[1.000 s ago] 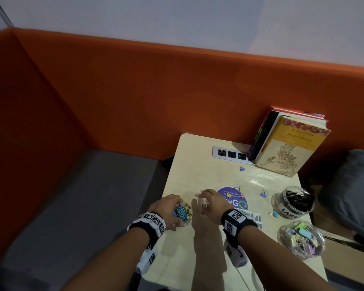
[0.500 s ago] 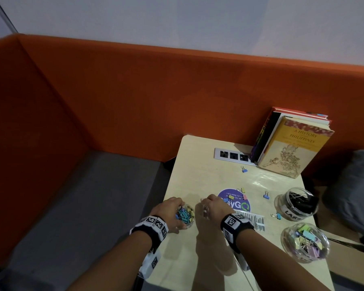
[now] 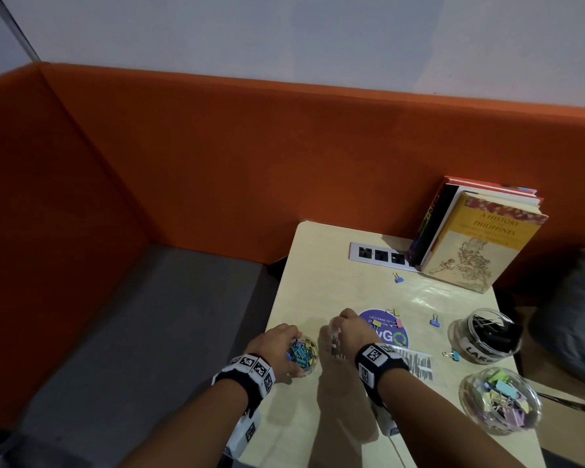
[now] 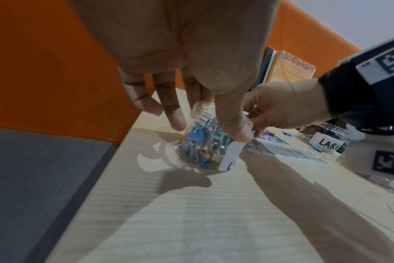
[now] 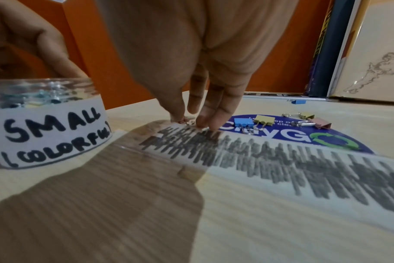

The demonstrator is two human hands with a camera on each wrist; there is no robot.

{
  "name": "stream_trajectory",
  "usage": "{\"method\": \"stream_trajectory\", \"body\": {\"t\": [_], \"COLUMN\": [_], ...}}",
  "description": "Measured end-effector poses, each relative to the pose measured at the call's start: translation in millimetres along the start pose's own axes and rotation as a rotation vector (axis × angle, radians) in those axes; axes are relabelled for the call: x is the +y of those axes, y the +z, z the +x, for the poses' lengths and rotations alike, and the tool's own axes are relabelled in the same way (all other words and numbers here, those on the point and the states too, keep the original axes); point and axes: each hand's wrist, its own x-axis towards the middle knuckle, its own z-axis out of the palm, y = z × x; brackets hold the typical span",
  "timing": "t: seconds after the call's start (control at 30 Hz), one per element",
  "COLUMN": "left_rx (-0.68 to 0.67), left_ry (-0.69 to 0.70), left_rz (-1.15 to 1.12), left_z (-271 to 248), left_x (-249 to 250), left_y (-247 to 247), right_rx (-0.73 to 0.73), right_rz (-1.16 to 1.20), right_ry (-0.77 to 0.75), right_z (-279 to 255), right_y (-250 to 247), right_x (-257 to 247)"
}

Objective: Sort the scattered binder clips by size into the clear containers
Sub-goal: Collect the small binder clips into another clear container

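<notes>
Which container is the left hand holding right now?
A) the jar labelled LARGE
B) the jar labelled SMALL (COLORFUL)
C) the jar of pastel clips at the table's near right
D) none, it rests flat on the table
B: the left hand curls its fingers round the small clear jar, whose label reads SMALL (COLORFUL) in the right wrist view.

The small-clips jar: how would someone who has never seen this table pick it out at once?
Start at the pale wooden table against the orange partition, then go to its near left edge. There the left hand holds a clear jar, the small-clips jar, full of tiny blue and yellow clips. Unlike the two jars at the right edge, its white label reads SMALL (COLORFUL).
</notes>
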Motion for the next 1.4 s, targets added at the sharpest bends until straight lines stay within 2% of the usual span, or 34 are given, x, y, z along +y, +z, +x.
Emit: {"method": "stream_trajectory", "body": {"t": [0.37,0.63,0.77,0.87,0.93,1.0,1.07,1.17,1.3,1.4], "left_rx": [-0.011,-0.011,-0.024,-0.041,-0.04,-0.049,-0.061,-0.049,-0.063,-0.058], "left_ry": [-0.005,-0.004,0.012,0.03,0.035,0.049,0.072,0.086,0.101,0.101], "left_rz": [-0.001,-0.021,-0.024,-0.008,-0.003,-0.032,-0.035,-0.004,0.001,0.008], "left_z": [-3.0,-2.2,-0.2,1.7,2.4,4.3,7.6,12.7,15.8,18.3], "left_x": [1.5,3.9,8.5,17.8,26.4,33.7,40.2,50.3,67.9,74.0], "left_y": [-3.2,-3.4,-0.9,4.5,8.7,13.1,16.3,19.5,26.2,29.7], "right_rx": [0.035,0.089,0.18,0.263,0.203,0.089,0.043,0.117,0.306,0.303], "right_rz": [0.028,0.138,0.324,0.615,0.667,0.613,0.565,0.585,0.4,0.247], "right_ry": [0.011,0.131,0.164,0.127,0.048,-0.026,-0.047,0.03,0.312,0.481], "right_z": [5.9,1.9,-6.7,-18.4,-30.6,-41.2,-51.0,-64.2,-73.3,-77.6], "right_y": [-2.6,-2.6,-11.2,-20.0,-24.4,-23.5,-18.6,-11.0,-4.4,0.9], "right_x": [0.5,0.7,4.6,5.1,5.5,8.6,16.6,37.5,85.1,111.6]}}
